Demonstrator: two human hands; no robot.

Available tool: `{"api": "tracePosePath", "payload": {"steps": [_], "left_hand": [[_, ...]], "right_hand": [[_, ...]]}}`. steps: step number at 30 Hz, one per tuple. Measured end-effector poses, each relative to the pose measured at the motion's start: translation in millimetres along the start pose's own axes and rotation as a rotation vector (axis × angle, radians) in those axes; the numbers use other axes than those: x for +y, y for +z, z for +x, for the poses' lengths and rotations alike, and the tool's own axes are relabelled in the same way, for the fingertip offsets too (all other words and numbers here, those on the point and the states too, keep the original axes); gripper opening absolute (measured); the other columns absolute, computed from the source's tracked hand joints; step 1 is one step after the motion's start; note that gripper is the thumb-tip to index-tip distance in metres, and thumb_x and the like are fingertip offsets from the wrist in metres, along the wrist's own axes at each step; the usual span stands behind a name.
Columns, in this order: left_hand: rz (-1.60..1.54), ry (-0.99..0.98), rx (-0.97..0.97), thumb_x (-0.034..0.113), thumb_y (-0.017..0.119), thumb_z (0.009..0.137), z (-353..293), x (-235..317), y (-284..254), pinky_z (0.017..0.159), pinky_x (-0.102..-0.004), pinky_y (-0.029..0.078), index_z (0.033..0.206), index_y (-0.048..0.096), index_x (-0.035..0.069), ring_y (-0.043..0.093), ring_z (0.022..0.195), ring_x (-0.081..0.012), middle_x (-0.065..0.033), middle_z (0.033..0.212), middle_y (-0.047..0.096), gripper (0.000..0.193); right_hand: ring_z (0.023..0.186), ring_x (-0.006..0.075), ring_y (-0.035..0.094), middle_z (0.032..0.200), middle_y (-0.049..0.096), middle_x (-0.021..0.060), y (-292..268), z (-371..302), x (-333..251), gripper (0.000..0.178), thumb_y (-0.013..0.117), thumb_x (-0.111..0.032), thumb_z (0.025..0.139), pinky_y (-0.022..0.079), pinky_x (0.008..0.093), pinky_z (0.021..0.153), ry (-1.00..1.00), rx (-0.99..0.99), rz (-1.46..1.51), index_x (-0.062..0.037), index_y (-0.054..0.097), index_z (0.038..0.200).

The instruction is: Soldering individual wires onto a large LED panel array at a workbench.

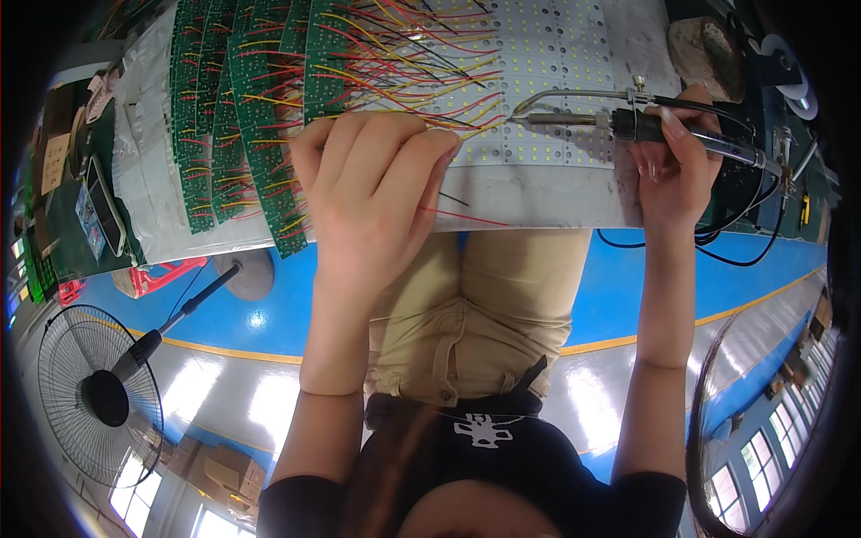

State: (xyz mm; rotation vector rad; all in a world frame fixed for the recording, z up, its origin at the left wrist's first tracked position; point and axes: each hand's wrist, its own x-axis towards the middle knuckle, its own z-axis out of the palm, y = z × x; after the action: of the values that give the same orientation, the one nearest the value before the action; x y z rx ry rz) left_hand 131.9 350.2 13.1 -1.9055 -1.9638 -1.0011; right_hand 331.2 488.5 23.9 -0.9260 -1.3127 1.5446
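My right hand (679, 161) grips a soldering iron (637, 125) with a thin curved metal feed tube (583, 93) clamped above its shaft. The iron's tip reaches left to the edge of the white LED boards (556, 63). Pinched between the thumb and fingers of my left hand (372, 184) is a yellow wire (482, 132), its far end close to the iron's tip. Green circuit boards (256, 134) lie in overlapping strips to the left, with many red, yellow and black wires (404, 54) running from them toward the white boards. My left hand covers part of the wires.
A brownish block (706, 56) stands at the far right, near black cables (762, 211) and a solder spool (794, 85). At the left table edge lies a phone (106, 206). A standing fan (103, 394) is on the floor at left.
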Motion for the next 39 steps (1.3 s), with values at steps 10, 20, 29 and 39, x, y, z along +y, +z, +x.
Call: {"api": "tracePosePath", "payload": {"steps": [10,20,29,39], "left_hand": [[-0.003,0.000,0.004,0.007,0.069,0.065,0.2,-0.5,-0.5,0.075,-0.0331,0.034,0.079,0.060,0.013,0.053,0.074,-0.0164,0.0020,0.076,0.054,0.018],[-0.196,0.050,0.084,0.026,0.075,0.057,0.5,3.3,-18.2,0.066,-0.0313,0.035,0.069,0.057,0.011,0.050,0.062,-0.0170,0.0012,0.066,0.050,0.025],[-0.212,0.014,-0.362,0.053,0.067,0.049,14.1,12.8,-29.2,0.055,-0.0316,0.028,0.066,0.045,0.011,0.040,0.053,-0.0206,-0.0032,0.058,0.037,0.051],[-0.097,0.010,-0.268,0.021,0.060,0.076,8.7,8.8,-16.5,0.063,-0.0336,0.031,0.075,0.050,0.008,0.045,0.063,-0.0226,-0.0042,0.066,0.044,0.017]], "right_hand": [[0.041,0.0063,0.032,0.055,0.040,0.0009,2.0,0.9,0.5,0.009,0.055,-0.005,0.075,0.027,0.0224,0.041,-0.042,-0.026,0.080,0.0009,0.049,0.076],[0.041,0.0066,0.030,0.053,0.041,0.0002,-5.3,1.9,-0.2,0.006,0.050,-0.010,0.078,0.027,0.0213,0.042,0.014,-0.029,0.154,-0.0057,0.047,0.081],[0.039,0.0070,0.029,0.051,0.037,0.0001,-3.8,2.1,-1.2,0.009,0.054,-0.009,0.076,0.025,0.0235,0.041,0.025,0.010,0.157,-0.0028,0.048,0.078],[0.039,0.0070,0.029,0.053,0.036,-0.0007,-3.3,1.7,-1.8,0.012,0.059,-0.006,0.074,0.026,0.0241,0.042,0.041,0.030,0.199,-0.0004,0.048,0.076]]}}
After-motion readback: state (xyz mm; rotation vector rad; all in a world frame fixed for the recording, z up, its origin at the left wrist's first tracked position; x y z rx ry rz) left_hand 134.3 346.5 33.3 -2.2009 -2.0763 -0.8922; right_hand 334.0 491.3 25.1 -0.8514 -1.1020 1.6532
